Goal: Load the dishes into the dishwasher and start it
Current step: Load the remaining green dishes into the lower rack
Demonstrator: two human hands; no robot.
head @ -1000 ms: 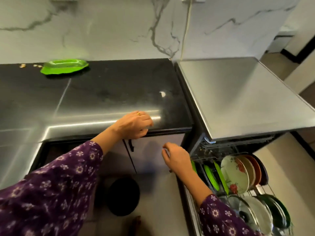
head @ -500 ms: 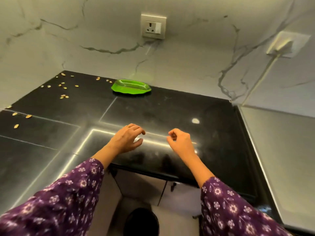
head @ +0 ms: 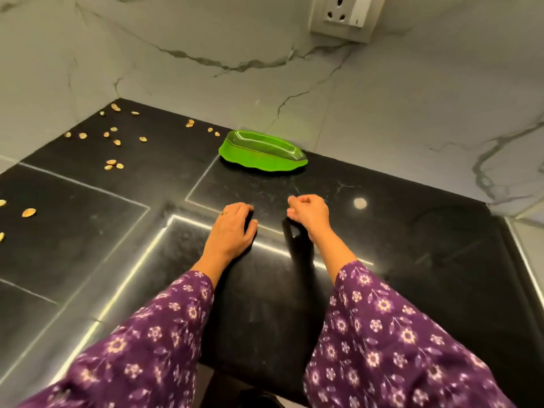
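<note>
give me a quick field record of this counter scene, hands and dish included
surface: black countertop
dish: green leaf-shaped dish, lying near the marble wall, untouched
left hand: empty, palm down over the counter
right hand: empty, fingers loosely curled
debris: scattered shells on the counter's left side
wall fitting: socket
dishwasher: out of view

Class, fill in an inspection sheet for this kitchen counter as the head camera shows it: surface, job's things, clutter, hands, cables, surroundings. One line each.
Surface: black glossy countertop, showing streaks of reflected light.
Job's things: one green leaf-shaped dish lies near the back wall; the dishwasher is out of view.
Clutter: shells or seeds lie scattered over the left part of the counter.
Hands: left hand is palm-down and empty; right hand is loosely curled and empty. Both are short of the dish.
Cables: nothing seen.
Surroundings: marble-patterned wall with a wall socket at the upper right.
</note>
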